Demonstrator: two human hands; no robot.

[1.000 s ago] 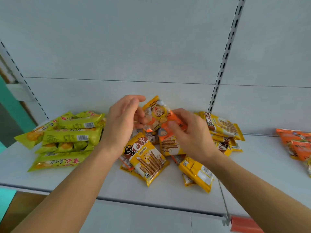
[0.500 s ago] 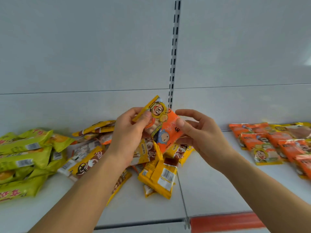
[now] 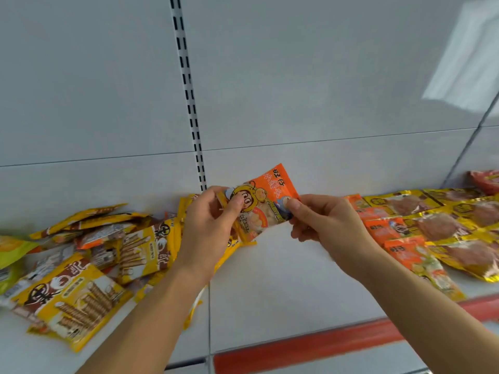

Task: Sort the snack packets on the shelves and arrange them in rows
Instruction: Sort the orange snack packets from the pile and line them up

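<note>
Both hands hold up an orange snack packet (image 3: 266,202) with a cartoon face, above the white shelf (image 3: 283,290). My left hand (image 3: 209,230) pinches its left end, with a yellow packet edge (image 3: 241,230) tucked behind it. My right hand (image 3: 328,225) pinches the packet's lower right corner. To the left lies a loose heap of yellow wafer-roll packets (image 3: 81,292). On the right, orange packets (image 3: 405,247) of the same kind lie side by side.
Gold packets with meat pictures (image 3: 453,225) lie at the far right behind the orange ones. Green-yellow packets (image 3: 13,249) show at the left edge. A slotted upright (image 3: 189,103) runs up the back panel. A red price strip (image 3: 324,344) lines the shelf front.
The view has swung to the right, away from the green-yellow packets. Both hands lifted the orange packet out of the heap and carried it rightward toward the orange row.
</note>
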